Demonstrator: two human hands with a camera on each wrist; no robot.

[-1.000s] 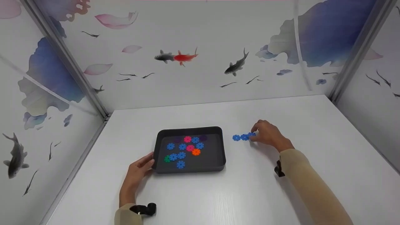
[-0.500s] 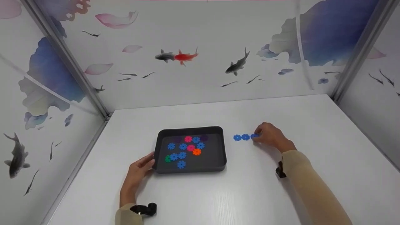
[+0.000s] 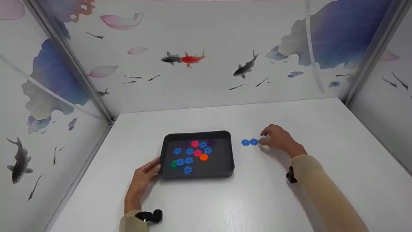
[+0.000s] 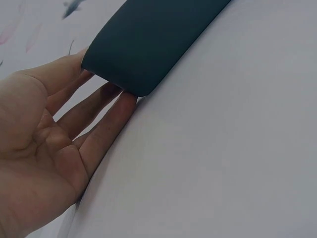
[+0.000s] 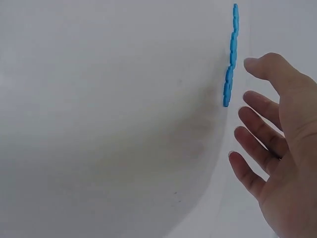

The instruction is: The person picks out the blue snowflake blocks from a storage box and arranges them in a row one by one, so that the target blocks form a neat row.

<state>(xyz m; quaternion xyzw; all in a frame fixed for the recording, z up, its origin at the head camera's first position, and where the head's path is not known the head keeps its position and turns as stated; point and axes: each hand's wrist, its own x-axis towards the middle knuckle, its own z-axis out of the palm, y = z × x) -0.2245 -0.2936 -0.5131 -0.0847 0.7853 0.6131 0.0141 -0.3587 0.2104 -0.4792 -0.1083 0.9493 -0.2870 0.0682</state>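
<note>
L hand (image 3: 143,177) rests on the L end of the tray (image 3: 197,176), fingers fairly straight & spread. Tray's on the counter (image 3: 206,206) w/ discs (image 3: 190,151) inside: mostly blue, plus pink, purple, 1 orange, 1 green. R of tray, nearby, a blue row (image 3: 253,141) of 3. R hand (image 3: 277,138) at row's R end, thumb & fingertips apart; can't tell if touching.

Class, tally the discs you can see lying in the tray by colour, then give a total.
Blue discs: 7
Pink discs: 2
Dark purple discs: 2
Orange disc: 1
Green disc: 1
Total: 13
</note>
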